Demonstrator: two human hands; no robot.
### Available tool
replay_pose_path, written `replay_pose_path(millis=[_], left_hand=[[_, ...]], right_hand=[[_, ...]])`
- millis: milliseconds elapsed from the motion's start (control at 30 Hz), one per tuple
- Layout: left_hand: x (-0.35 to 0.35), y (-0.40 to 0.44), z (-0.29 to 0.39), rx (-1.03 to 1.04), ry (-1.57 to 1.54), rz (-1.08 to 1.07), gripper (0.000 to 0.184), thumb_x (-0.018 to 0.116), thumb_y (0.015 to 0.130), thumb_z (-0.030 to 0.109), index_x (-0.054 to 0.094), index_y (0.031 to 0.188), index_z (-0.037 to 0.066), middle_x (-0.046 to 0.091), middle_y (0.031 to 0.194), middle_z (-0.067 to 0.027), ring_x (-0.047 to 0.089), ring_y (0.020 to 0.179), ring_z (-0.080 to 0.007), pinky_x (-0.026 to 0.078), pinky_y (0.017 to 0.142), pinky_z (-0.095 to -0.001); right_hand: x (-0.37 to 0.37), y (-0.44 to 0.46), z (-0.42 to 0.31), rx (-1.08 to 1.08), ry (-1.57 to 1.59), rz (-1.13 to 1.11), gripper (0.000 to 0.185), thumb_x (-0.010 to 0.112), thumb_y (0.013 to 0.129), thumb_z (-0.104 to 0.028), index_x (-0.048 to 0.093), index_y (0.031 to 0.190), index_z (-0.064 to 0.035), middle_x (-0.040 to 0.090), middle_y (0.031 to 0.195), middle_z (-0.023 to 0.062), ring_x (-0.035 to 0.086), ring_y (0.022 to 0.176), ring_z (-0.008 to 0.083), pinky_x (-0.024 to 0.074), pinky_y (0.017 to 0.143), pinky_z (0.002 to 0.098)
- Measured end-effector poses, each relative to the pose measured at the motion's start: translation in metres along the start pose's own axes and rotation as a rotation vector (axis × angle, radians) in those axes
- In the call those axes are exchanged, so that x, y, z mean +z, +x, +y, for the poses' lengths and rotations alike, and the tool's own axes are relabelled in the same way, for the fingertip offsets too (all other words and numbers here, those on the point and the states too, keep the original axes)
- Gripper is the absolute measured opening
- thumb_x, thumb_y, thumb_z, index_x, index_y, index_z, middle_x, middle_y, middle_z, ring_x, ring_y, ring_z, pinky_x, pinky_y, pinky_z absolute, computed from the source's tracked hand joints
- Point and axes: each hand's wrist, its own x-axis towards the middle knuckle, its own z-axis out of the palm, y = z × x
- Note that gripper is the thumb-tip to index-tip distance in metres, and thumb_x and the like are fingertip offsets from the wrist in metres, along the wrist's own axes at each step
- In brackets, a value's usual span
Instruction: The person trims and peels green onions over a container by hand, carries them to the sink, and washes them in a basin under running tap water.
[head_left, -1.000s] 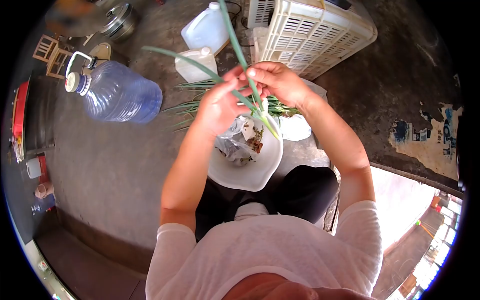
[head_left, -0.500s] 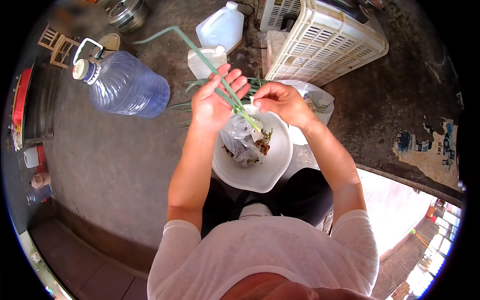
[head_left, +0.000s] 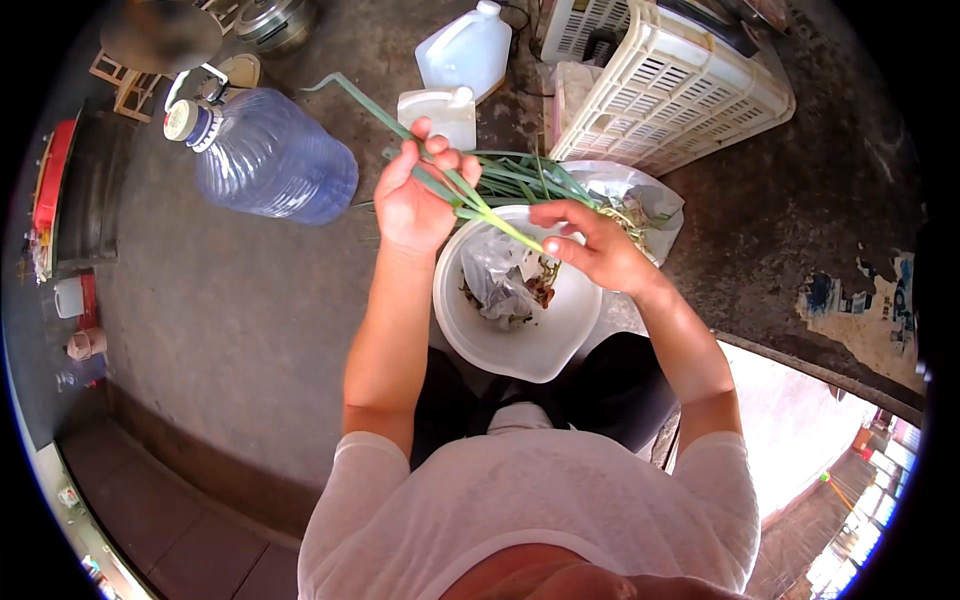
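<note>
A green onion (head_left: pixel 481 207) slants across from upper left to lower right, its long leaf bent at the far tip. My left hand (head_left: pixel 420 200) holds it by the stalk, palm up, fingers curled around it. By its pale lower end is my right hand (head_left: pixel 605 248), thumb and forefinger apart, the thumb tip close to or touching the stalk. Below both hands stands a white basin (head_left: pixel 570 345) with a crumpled clear plastic bag (head_left: pixel 493 275) and brown scraps (head_left: pixel 543 285) inside. Behind the basin lies a bunch of green onions (head_left: pixel 520 178), their roots on a white plastic bag (head_left: pixel 665 215).
A large blue water bottle (head_left: pixel 275 155) stands on the floor at left. Two plastic jugs, one bigger (head_left: pixel 465 50) and one smaller (head_left: pixel 440 115), are beyond the hands. A white slatted crate (head_left: pixel 680 90) stands at upper right. A metal pot (head_left: pixel 270 22) sits far back.
My right hand was pinching a small white piece near the stalk; its fingers are now apart and lower right. The left fingers have curled further around the green onion. The view has shifted slightly.
</note>
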Motion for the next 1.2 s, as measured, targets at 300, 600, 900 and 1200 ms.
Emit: replay_pose_path(millis=[300, 600, 900, 1200], left_hand=[[0.011, -0.017, -0.017, -0.401, 0.641, 0.153, 0.019, 0.052, 0.086, 0.025, 0.050, 0.095, 0.009, 0.038, 0.058, 0.0035, 0.030, 0.042, -0.0047, 0.022, 0.037, -0.0195], [0.027, -0.032, -0.042, -0.864, 1.178, 0.143, 0.016, 0.053, 0.085, 0.023, 0.048, 0.087, 0.008, 0.039, 0.061, 0.0040, 0.032, 0.047, -0.0036, 0.024, 0.039, -0.0185], [0.037, -0.035, -0.038, -0.865, 1.203, 0.190, 0.012, 0.051, 0.085, 0.018, 0.048, 0.087, 0.007, 0.037, 0.060, 0.0045, 0.031, 0.049, -0.0039, 0.024, 0.041, -0.0186], [0.030, -0.034, -0.042, -0.846, 1.122, 0.162, 0.015, 0.053, 0.086, 0.020, 0.051, 0.093, 0.006, 0.038, 0.063, 0.0055, 0.031, 0.049, -0.0021, 0.023, 0.040, -0.0171]], right_hand=[[0.015, 0.010, 0.026, 0.181, 0.445, -0.225, 0.048, 0.044, 0.089, -0.042, 0.048, 0.119, -0.0048, 0.057, 0.108, 0.0074, 0.051, 0.102, 0.0164, 0.0384, 0.088, 0.0316], [-0.003, 0.054, -0.010, -0.098, 1.216, -0.040, 0.050, 0.053, 0.084, -0.039, 0.047, 0.117, -0.0023, 0.058, 0.100, 0.0102, 0.056, 0.093, 0.0224, 0.0438, 0.085, 0.0381], [-0.056, 0.050, -0.034, -0.176, 0.988, 0.238, 0.038, 0.049, 0.088, -0.031, 0.050, 0.114, -0.0025, 0.060, 0.093, 0.0058, 0.058, 0.082, 0.0177, 0.0448, 0.064, 0.0252], [-0.026, 0.041, -0.030, -0.144, 1.074, 0.130, 0.032, 0.048, 0.089, -0.030, 0.054, 0.106, -0.0028, 0.051, 0.069, 0.0009, 0.048, 0.065, 0.0143, 0.0380, 0.050, 0.0238]])
